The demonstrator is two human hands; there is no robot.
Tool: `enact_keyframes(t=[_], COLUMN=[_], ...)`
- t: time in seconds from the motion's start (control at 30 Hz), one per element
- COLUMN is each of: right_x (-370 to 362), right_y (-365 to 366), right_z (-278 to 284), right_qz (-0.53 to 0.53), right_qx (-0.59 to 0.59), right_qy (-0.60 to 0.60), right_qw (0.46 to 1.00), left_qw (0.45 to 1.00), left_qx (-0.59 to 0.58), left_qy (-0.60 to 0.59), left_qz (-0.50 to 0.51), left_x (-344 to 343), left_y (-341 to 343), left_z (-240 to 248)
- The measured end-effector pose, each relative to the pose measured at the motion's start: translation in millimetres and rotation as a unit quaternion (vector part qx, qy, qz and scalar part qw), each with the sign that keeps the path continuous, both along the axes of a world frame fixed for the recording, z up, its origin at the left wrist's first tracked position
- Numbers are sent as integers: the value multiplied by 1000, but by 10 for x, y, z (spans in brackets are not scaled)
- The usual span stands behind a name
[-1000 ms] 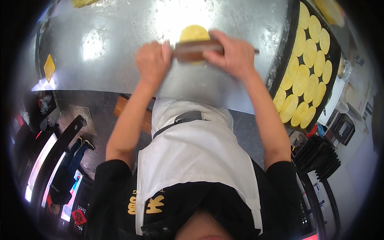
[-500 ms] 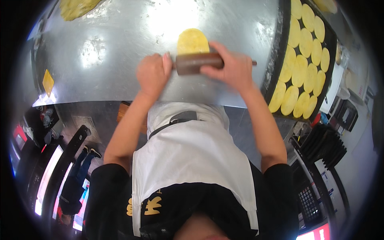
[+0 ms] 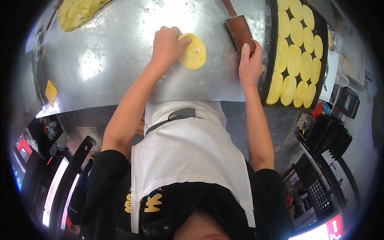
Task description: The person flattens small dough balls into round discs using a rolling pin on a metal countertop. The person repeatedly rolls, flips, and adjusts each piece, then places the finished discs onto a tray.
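My left hand (image 3: pixel 167 45) pinches the left edge of a flat, oval piece of yellow dough (image 3: pixel 194 54), thumb on top, over the metal worktop (image 3: pixel 132 76). My right hand (image 3: pixel 251 67) grips the near end of a brown rolling pin (image 3: pixel 241 33). The pin is turned nearly lengthwise, its far handle pointing away from me, well to the right of the dough piece. Whether the pin touches the worktop is hard to see.
Right of the worktop lies a black tray (image 3: pixel 269 105) with rows of flat yellow dough ovals (image 3: pixel 294 60). A large dough lump (image 3: pixel 78 15) rests at the far left. Near the left front edge is a yellow diamond-shaped scraper (image 3: pixel 51 93). Black racks (image 3: pixel 330 134) stand lower right.
My right hand has carried the rolling pin off the dough to the right and turned it lengthwise. My left hand has left the pin's handle and taken hold of the dough's edge.
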State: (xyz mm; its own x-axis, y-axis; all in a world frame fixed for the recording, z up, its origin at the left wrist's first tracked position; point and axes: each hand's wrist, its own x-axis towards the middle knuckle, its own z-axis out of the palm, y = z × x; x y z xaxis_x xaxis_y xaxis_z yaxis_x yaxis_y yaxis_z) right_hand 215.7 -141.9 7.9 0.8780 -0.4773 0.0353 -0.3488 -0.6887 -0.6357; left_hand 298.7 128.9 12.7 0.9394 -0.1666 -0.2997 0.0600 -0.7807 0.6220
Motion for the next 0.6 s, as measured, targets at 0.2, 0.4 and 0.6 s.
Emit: enact_keyframes(t=[0.2,0.4,0.6], right_x=[-95,-125,136], right_y=[219,467,973], right_z=[107,247,293], right_qz=[32,173,367], right_qx=[-14,74,-131], right_qy=[76,64,104], right_qw=[997,980,915], left_qw=[971,947,933], left_qx=[-135,-121,118], left_qy=[123,-238,-340], left_qz=[154,177,0], left_x=[-480,-428,-75], left_y=[494,739,997], left_z=[142,182,-363])
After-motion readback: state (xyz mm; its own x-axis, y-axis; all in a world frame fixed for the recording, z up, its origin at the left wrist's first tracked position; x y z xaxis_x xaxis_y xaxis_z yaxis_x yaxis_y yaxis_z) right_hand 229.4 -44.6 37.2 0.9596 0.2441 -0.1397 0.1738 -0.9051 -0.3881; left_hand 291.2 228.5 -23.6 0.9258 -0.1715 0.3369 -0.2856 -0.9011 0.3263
